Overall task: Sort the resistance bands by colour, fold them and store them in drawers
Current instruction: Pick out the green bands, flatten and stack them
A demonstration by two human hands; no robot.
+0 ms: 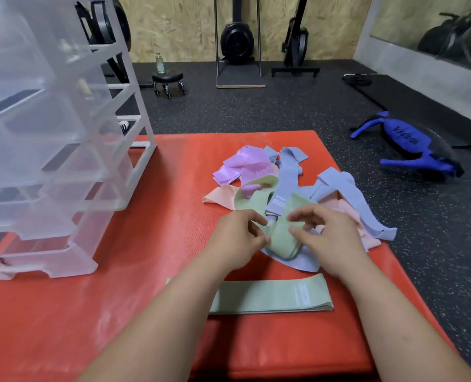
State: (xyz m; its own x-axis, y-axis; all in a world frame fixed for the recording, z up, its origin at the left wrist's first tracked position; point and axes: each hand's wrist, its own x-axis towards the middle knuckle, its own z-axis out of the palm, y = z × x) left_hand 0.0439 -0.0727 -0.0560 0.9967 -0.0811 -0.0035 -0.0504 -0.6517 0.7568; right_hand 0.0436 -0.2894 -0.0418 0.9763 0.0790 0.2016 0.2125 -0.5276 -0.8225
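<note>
Green band (281,239): at the pile's near edge, held between both hands; its far loop passes under a blue strap, and the overlap is hard to trace.
Left hand (237,238): thumb and forefinger pinch the band's left fold.
Right hand (330,241): fingers curled, thumb and forefinger pinching its right fold.
Folded green bands (272,297): flat stack nearest the person; left end hidden by the left forearm.
Pile (286,172): purple, pink and blue bands, tangled, count unclear; one blue end overhangs the mat's right edge.
Drawer unit (49,161): translucent, on the mat's left; top cut off, contents blurred.
Mat (151,244): bare red surface between unit and pile.
</note>
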